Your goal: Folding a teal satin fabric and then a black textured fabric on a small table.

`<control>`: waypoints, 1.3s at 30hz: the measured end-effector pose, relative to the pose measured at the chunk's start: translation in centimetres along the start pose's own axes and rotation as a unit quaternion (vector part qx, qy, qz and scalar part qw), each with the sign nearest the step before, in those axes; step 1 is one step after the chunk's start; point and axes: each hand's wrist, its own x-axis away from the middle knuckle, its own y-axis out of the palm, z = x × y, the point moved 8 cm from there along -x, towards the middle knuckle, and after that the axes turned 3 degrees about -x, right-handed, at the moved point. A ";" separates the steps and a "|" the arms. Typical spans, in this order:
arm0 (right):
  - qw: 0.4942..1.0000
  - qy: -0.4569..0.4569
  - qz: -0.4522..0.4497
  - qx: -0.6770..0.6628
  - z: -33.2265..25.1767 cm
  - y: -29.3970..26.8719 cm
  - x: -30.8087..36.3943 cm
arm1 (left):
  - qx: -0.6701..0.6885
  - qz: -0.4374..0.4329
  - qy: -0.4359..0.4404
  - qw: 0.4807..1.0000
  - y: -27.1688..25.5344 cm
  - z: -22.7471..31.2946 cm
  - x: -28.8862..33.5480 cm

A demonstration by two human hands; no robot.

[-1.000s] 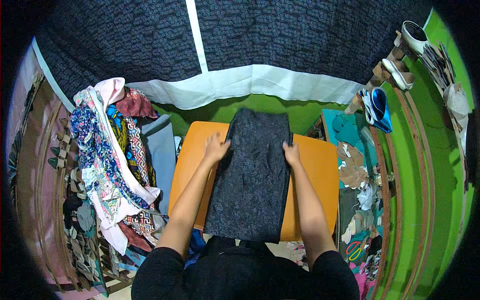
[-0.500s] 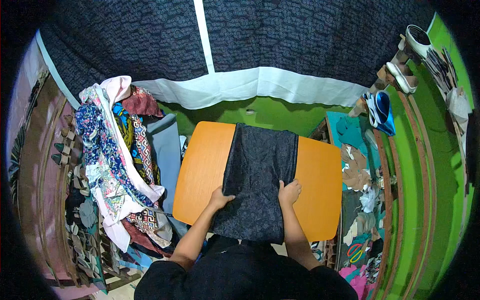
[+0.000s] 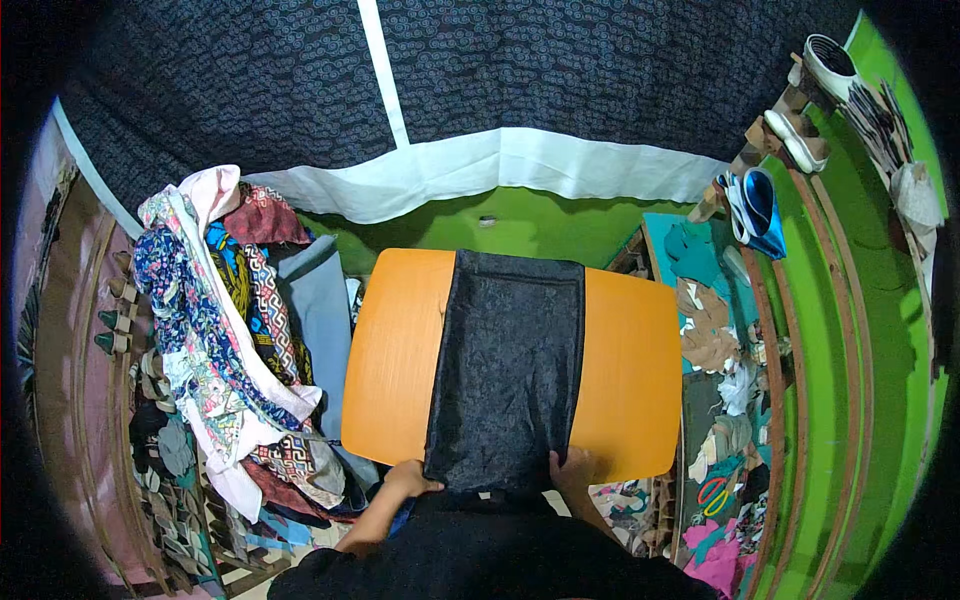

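A long piece of black patterned cloth (image 3: 508,370) lies flat across the middle of an orange board-like tabletop (image 3: 630,370). Its near end hangs over the front edge, by my body. My left hand (image 3: 408,478) is closed at the cloth's near left corner, thumb on the fabric and the other fingers partly hidden. On the opposite side, my right hand (image 3: 573,468) grips the near right edge with its fingers curled and thumb raised along the cloth.
Left of the tabletop hangs a heap of patterned fabrics (image 3: 215,330) beside a grey cloth (image 3: 315,310). To the right, a shelf carries brown and teal cut pieces (image 3: 708,330) and scissors with coloured handles (image 3: 714,497). Shoes (image 3: 797,140) sit on the right-hand rack. A dark curtain (image 3: 560,70) hangs behind.
Both hands have slid toward me along the cloth's sides to its near end. The cloth now lies straighter and smoother, its side edges more even.
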 end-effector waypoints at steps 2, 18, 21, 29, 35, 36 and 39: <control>0.999 0.008 -0.034 0.000 1.3 0.8 0.6 | 0.035 -0.125 -0.114 0.985 -1.8 0.1 -0.8; 0.979 0.195 -0.053 -0.033 -2.7 1.2 -18.9 | 0.046 0.310 0.007 0.949 -14.4 9.9 -11.7; 0.978 0.139 -0.017 -0.158 0.0 3.0 -21.5 | 0.076 0.325 0.007 0.943 -14.6 12.4 -11.4; 0.721 0.164 -0.255 -0.623 -10.3 -0.8 -17.8 | 0.331 0.292 0.223 0.869 -17.7 12.9 -11.7; 0.582 0.074 -0.320 -0.744 -13.5 -4.2 -15.3 | 0.502 -0.026 0.235 0.832 -14.6 10.6 -14.6; 0.557 0.045 -0.323 -0.764 -14.0 -5.2 -15.3 | 0.507 -0.130 0.201 0.828 -12.7 10.8 -14.4; 0.524 0.002 -0.291 -0.800 -16.3 -10.6 -15.8 | 0.558 -0.287 0.190 0.755 -9.4 11.5 -12.3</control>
